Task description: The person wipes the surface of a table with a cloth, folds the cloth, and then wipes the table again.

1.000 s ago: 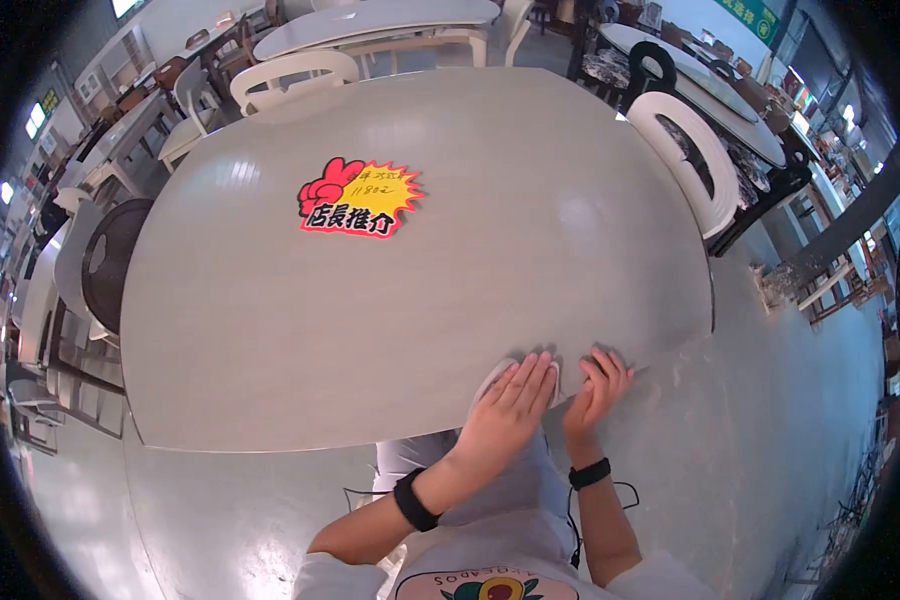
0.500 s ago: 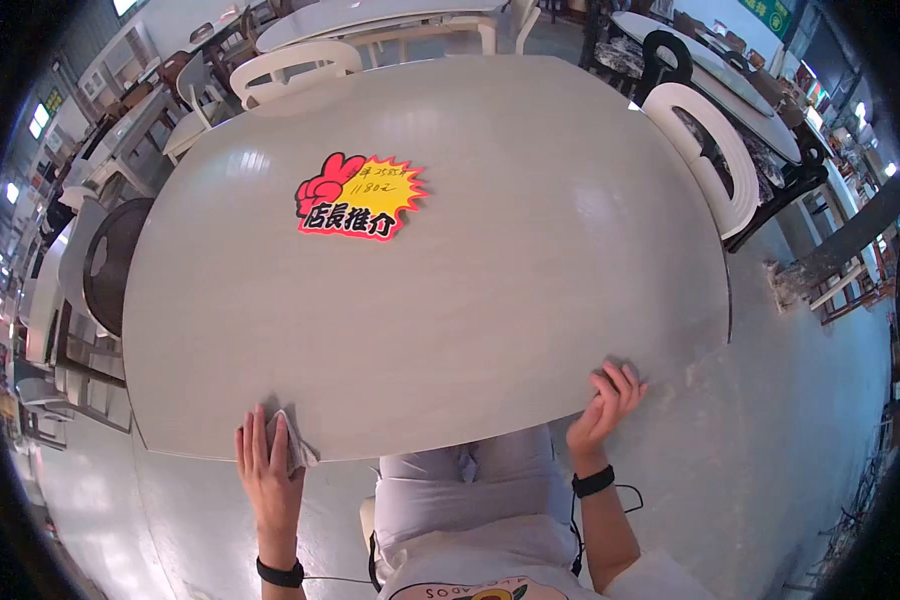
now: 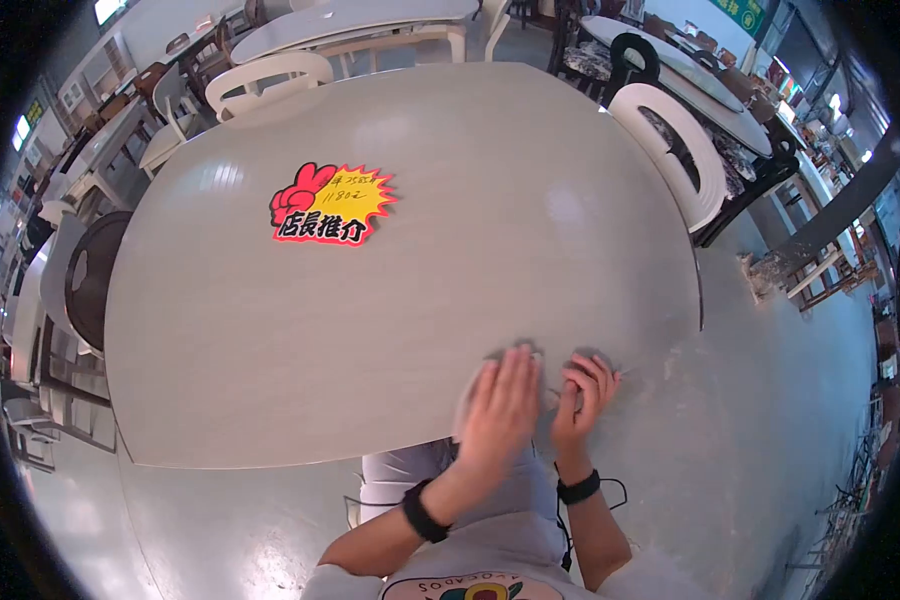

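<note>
My left hand lies palm down on the pale tabletop near its front edge, fingers together over a light grey cloth. Only a strip of the cloth shows beside the hand; the rest is hidden underneath. Just to the right, my right hand rests at the table's edge with its fingers loosely bent and slightly apart, and I see nothing held in it. A red and yellow price sign lies flat on the table, toward the upper left.
A white chair stands behind the table, another white chair at the right, and a dark-backed chair at the left. A post rises on the right. More tables stand beyond.
My left hand has swept from the table's front left across to the right with the cloth, ending beside my right hand. My right hand has barely moved. The view has shifted slightly.
</note>
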### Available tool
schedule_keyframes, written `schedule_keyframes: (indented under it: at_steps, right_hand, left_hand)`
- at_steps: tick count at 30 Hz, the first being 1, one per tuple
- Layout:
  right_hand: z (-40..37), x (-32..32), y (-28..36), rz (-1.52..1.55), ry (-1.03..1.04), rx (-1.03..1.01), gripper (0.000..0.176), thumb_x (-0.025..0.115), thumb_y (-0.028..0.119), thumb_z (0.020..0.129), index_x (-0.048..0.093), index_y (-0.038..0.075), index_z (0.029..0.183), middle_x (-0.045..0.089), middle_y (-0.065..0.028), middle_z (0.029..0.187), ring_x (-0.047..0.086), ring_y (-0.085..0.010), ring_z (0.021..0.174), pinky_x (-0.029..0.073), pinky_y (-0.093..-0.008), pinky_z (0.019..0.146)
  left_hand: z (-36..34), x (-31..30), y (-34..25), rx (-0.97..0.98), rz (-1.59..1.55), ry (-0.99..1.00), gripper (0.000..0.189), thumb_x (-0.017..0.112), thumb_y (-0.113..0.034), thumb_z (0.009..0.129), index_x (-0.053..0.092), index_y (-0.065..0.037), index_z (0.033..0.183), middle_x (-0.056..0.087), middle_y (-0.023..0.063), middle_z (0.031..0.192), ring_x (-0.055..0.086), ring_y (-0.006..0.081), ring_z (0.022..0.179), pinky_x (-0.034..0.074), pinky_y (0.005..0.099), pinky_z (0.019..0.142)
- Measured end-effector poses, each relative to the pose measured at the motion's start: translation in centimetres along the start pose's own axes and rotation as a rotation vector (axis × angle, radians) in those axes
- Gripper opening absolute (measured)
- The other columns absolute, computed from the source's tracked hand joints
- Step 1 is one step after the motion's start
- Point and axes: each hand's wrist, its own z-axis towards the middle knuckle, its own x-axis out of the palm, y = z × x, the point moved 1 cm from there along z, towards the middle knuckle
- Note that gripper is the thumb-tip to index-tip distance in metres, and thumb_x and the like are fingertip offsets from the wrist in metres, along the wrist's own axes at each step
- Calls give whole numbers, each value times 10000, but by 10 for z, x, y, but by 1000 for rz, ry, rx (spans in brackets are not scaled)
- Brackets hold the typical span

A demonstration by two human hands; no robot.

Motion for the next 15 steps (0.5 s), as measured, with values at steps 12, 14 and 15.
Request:
schedule_keyframes:
  at_steps: [12,14,15]
  right_hand:
    - [-16,-1,83,506,245,-34,426,546,179,918,484,-1,1299,453,-210,1398,399,-371,1334,258,-538,1095]
    - [-16,9,96,372,292,-219,483,567,242,909,475,2,1318,434,-218,1413,367,-390,1354,186,-581,1108]
    - [-15,10,100,257,388,-126,510,570,321,900,497,48,1325,419,-199,1431,366,-397,1339,124,-612,1097]
  left_hand:
    - [-22,-45,38,-8,-149,166,686,572,-279,823,370,-93,1451,293,158,1533,253,313,1429,161,521,1152]
    - [-49,-51,61,-138,-69,177,756,646,-329,779,371,-128,1454,274,177,1538,225,338,1441,128,566,1143]
    - [-61,-62,73,-273,-151,192,821,710,-335,726,377,-130,1448,270,190,1536,218,350,1441,116,583,1140]
